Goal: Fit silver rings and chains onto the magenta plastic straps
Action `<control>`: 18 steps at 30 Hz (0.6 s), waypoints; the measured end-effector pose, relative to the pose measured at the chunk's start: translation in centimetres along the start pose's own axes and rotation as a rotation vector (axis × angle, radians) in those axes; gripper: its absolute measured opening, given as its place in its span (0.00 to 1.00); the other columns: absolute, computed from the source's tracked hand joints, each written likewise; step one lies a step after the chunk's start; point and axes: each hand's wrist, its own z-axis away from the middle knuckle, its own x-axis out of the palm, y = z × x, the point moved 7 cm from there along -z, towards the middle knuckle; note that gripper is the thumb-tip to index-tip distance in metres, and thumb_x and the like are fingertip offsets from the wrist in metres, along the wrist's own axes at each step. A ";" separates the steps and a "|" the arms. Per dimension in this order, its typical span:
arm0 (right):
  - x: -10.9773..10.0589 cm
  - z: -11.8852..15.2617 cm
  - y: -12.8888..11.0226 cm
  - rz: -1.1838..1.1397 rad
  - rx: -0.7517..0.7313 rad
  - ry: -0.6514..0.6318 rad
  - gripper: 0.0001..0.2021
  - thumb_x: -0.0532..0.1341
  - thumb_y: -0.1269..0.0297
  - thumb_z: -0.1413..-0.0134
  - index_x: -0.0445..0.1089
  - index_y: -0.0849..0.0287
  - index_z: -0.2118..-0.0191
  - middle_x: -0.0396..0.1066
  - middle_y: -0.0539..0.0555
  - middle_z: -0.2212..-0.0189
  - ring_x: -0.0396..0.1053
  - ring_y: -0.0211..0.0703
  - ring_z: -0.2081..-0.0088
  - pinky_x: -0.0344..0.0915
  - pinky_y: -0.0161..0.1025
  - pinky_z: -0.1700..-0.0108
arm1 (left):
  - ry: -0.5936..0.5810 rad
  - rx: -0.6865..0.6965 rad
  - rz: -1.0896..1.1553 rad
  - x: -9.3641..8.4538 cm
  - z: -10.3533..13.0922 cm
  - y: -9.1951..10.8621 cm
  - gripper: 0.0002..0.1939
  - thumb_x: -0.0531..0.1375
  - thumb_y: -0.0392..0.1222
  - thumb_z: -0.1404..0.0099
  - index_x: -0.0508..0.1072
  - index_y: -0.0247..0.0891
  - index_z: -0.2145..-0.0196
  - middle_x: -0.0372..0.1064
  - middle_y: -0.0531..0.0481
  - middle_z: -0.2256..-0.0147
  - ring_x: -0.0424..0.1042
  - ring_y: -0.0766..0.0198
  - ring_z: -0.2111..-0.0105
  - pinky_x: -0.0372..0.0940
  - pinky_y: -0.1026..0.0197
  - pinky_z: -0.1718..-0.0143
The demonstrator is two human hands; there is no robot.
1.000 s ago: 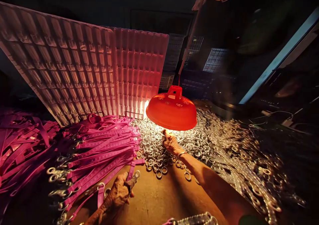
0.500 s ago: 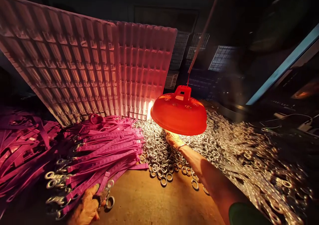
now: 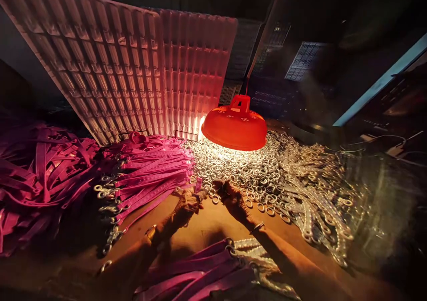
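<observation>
My left hand (image 3: 189, 203) is closed around a pink strap (image 3: 198, 184), whose short end sticks up above the fingers. A bit of metal shows by its fingertips. Just to the right, my right hand (image 3: 231, 198) is in shadow with its fingers drawn together; what they hold, if anything, is hidden. The two hands face each other, slightly apart, at the front edge of a pile of metal rings (image 3: 267, 183). Left of them lies a bundle of pink straps (image 3: 156, 165) with metal snap hooks (image 3: 104, 190) at its left end.
A red lamp shade (image 3: 235, 125) hangs low over the rings. Behind stand ribbed plastic panels (image 3: 133, 70). Metal chains (image 3: 310, 194) spread at right, a loose strap heap (image 3: 43, 172) at left. Nearest me, pink straps with chains (image 3: 200, 274) lie on the wooden table (image 3: 153, 216).
My left hand has moved right and forward from the lower left with the strap. My right hand has drawn back from beneath the lamp. The view has shifted, showing straps with chains in front.
</observation>
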 end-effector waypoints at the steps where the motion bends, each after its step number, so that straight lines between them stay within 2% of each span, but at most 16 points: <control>1: 0.4 0.9 -0.5 0.000 0.017 0.002 0.16 0.56 0.53 0.42 0.72 0.60 0.58 0.73 0.58 0.67 0.68 0.43 0.71 0.67 0.37 0.73 | -0.019 0.024 0.001 0.5 0.6 0.2 0.24 0.62 0.55 0.48 0.71 0.33 0.60 0.70 0.48 0.77 0.60 0.71 0.83 0.48 0.70 0.84; 3: 1.1 2.4 -1.2 0.003 0.051 0.011 0.17 0.58 0.54 0.44 0.72 0.61 0.56 0.73 0.58 0.69 0.66 0.41 0.74 0.62 0.33 0.79 | -0.046 0.022 0.016 1.0 1.8 0.0 0.26 0.61 0.56 0.48 0.71 0.31 0.60 0.72 0.45 0.74 0.58 0.73 0.83 0.49 0.70 0.84; 5: 1.4 3.4 -1.8 0.010 0.055 0.037 0.17 0.58 0.55 0.45 0.72 0.61 0.55 0.73 0.56 0.70 0.67 0.41 0.75 0.62 0.32 0.81 | -0.052 -0.005 0.024 1.2 2.8 -0.4 0.27 0.61 0.57 0.48 0.71 0.30 0.59 0.73 0.43 0.72 0.57 0.74 0.83 0.49 0.69 0.84; 9: 1.6 4.2 -2.7 0.046 -0.044 0.083 0.14 0.57 0.58 0.44 0.73 0.57 0.55 0.74 0.56 0.66 0.71 0.44 0.68 0.69 0.36 0.71 | -0.127 -0.066 0.042 1.7 3.8 -1.4 0.29 0.62 0.58 0.49 0.71 0.29 0.59 0.74 0.43 0.72 0.56 0.75 0.84 0.49 0.69 0.85; 13: 2.8 4.5 -2.4 0.000 -0.096 0.000 0.17 0.60 0.57 0.46 0.72 0.60 0.52 0.74 0.56 0.65 0.71 0.44 0.66 0.71 0.39 0.66 | -0.146 -0.130 0.135 2.1 3.3 -2.9 0.28 0.63 0.58 0.51 0.71 0.30 0.62 0.71 0.47 0.76 0.56 0.74 0.86 0.48 0.68 0.85; 15: 3.2 4.6 -2.5 0.021 -0.122 -0.035 0.19 0.60 0.57 0.46 0.71 0.62 0.51 0.73 0.56 0.68 0.70 0.42 0.69 0.70 0.39 0.67 | -0.149 -0.121 0.168 2.1 3.0 -3.4 0.25 0.63 0.56 0.50 0.71 0.30 0.63 0.70 0.49 0.77 0.57 0.74 0.85 0.49 0.68 0.85; 18: 3.8 4.4 -2.8 0.077 -0.105 -0.140 0.18 0.54 0.61 0.43 0.69 0.60 0.49 0.72 0.54 0.71 0.66 0.39 0.74 0.66 0.35 0.72 | -0.130 -0.070 0.163 1.8 2.8 -3.6 0.20 0.61 0.53 0.45 0.71 0.31 0.64 0.69 0.50 0.78 0.56 0.74 0.84 0.47 0.68 0.84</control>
